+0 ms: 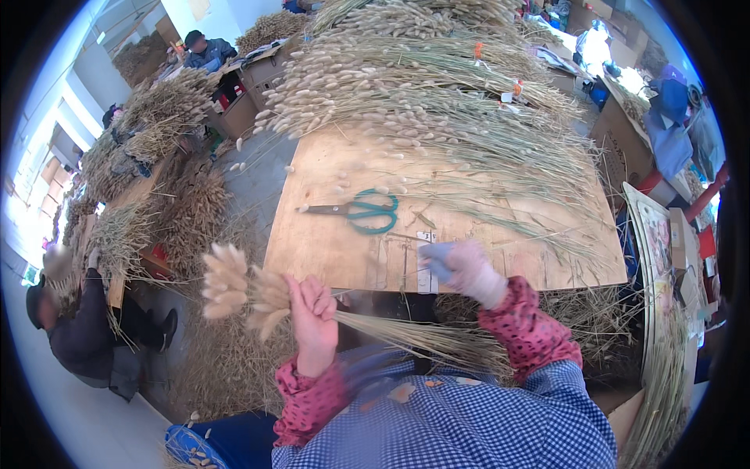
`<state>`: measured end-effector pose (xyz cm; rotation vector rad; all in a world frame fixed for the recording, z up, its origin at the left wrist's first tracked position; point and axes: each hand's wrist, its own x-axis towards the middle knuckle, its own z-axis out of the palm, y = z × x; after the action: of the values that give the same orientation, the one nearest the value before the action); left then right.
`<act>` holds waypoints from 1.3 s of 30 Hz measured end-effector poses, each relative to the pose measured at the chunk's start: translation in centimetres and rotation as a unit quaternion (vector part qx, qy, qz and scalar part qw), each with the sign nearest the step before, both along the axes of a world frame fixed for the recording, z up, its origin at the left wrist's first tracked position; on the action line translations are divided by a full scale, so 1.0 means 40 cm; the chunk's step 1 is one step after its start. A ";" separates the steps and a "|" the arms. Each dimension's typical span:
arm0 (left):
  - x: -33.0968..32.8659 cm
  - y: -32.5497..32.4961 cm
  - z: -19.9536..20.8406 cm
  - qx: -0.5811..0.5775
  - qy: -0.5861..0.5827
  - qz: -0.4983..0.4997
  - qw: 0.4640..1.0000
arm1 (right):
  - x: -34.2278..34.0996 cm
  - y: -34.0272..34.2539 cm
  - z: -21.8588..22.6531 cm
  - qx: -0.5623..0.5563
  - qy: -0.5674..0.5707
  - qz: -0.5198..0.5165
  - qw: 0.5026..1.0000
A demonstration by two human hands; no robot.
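Observation:
My left hand (314, 313) is closed around a bunch of dried bunny-tail grass (269, 293). Its fluffy cream heads point left and the stems run right across the front of my apron. My right hand (473, 272) wears a pale glove with blue fingertips and is over the table's near edge, beside a white marked strip (426, 270). Motion smears its fingers, so whether they grip anything is unclear. Farther in on the wooden table (312, 250) lie scissors (332, 209) with teal handles, blades toward the left.
A big heap of bunny-tail grass (422, 102) covers the table's far side. Loose stems (531, 211) spread over its right. At left, a person (94, 336) sits by more grass; another person (207, 53) sits farther back. Cardboard (621, 141) stands at right, a blue container (226, 442) below.

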<state>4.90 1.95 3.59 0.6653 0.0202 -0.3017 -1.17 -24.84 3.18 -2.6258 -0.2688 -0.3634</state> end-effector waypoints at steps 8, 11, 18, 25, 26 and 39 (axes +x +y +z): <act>0.019 0.134 -0.030 0.046 0.015 0.041 0.998 | -0.301 -0.412 -0.085 -0.020 -0.060 -0.353 0.934; 0.031 0.146 -0.030 0.039 0.030 0.067 0.997 | -0.390 -0.512 -0.069 -0.066 -0.016 -0.442 0.894; 0.064 0.150 -0.032 -0.046 0.063 0.044 0.996 | -0.235 -0.438 0.079 -0.030 -0.059 -0.413 0.908; 0.090 0.108 -0.058 -0.077 0.090 0.010 0.993 | 0.304 -0.183 0.056 0.016 -0.061 -0.131 0.989; 0.092 0.108 -0.057 -0.063 0.094 0.011 0.993 | 0.369 -0.154 0.047 -0.016 -0.049 -0.136 0.989; 0.119 0.072 -0.075 -0.056 0.107 0.001 0.993 | 0.586 -0.084 -0.007 -0.147 -0.076 -0.087 0.982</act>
<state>9.66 4.81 0.58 0.5193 0.2071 -0.3694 22.27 -28.18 2.92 -2.9254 -0.1526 -0.6271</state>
